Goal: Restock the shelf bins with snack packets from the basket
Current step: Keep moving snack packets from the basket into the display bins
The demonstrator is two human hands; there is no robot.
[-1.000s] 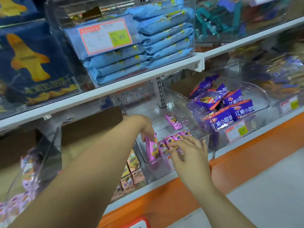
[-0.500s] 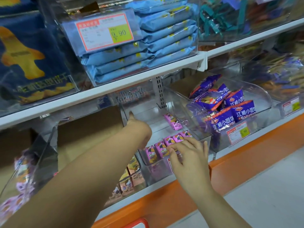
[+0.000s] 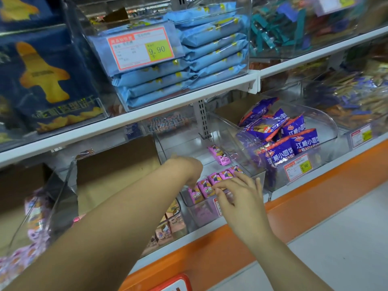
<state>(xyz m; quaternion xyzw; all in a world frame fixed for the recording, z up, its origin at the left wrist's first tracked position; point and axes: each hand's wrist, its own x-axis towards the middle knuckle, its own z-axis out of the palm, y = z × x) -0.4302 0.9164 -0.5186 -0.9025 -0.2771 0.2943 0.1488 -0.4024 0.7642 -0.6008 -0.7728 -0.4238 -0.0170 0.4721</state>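
Five pink packets (image 3: 214,179) are standing in a row at the front of the clear bin (image 3: 199,213), and a sixth packet (image 3: 219,155) is lying flat just behind the hands. The right hand (image 3: 241,196) is resting loose, spread fingertips on the row. The left hand (image 3: 188,170) is reaching down at the row's left end (its wrist is hiding the fingers, so I cannot tell its grip). Some six purple bags (image 3: 294,143) are crowding the neighbouring bin to the right of the hands, and two stacks of blue packs (image 3: 210,51) are sitting on the shelf above.

Upper price tag (image 3: 140,48): we read 9.90, on the light-blue packets' (image 3: 216,51) clear bin (image 3: 241,3).
Purple packets (image 3: 302,143): we read 江顺小圆饼.
Lower price tag (image 3: 298,167): we read 9.90, on their curved bin (image 3: 327,127).
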